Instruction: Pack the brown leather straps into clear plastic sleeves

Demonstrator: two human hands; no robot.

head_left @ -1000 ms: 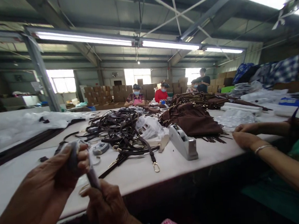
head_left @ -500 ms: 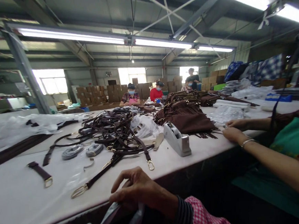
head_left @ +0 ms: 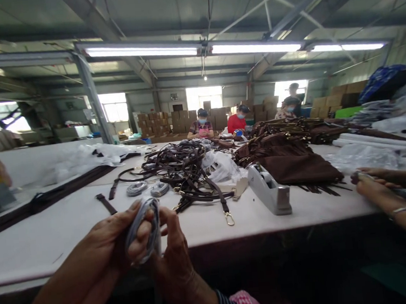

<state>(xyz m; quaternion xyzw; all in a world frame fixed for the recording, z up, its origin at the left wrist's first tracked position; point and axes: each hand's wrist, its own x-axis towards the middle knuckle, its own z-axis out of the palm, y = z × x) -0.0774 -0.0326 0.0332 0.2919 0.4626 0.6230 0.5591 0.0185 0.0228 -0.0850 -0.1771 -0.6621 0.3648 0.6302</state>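
Pressed closely together around a grey wound coil [head_left: 143, 228] are both hands: it is wrapped by the curled fingers of the left hand [head_left: 106, 239], and its side is pressed by the bent fingers of the right hand [head_left: 173, 262]. The coil is held in the air above the near edge of the white worktable [head_left: 33, 273], left of the table's middle. It is judged to be light and soft, and its sheen suggests that it may be a little slippery. The whole ring is probably best taken around its outside, so that the turns are kept from loosening.

Beyond the hands, two smaller coils [head_left: 136, 188] are laid beside a tangle of dark leather straps [head_left: 179, 170]. A grey tape dispenser [head_left: 269, 191] is placed next to brown fringed bags [head_left: 295, 168]. At the right edge, a co-worker's hands [head_left: 374, 183] are seen on the table. Seated workers [head_left: 203, 126] and stacked cardboard cartons [head_left: 155, 124] are seen at the far end, under long fluorescent lamps [head_left: 254, 48].
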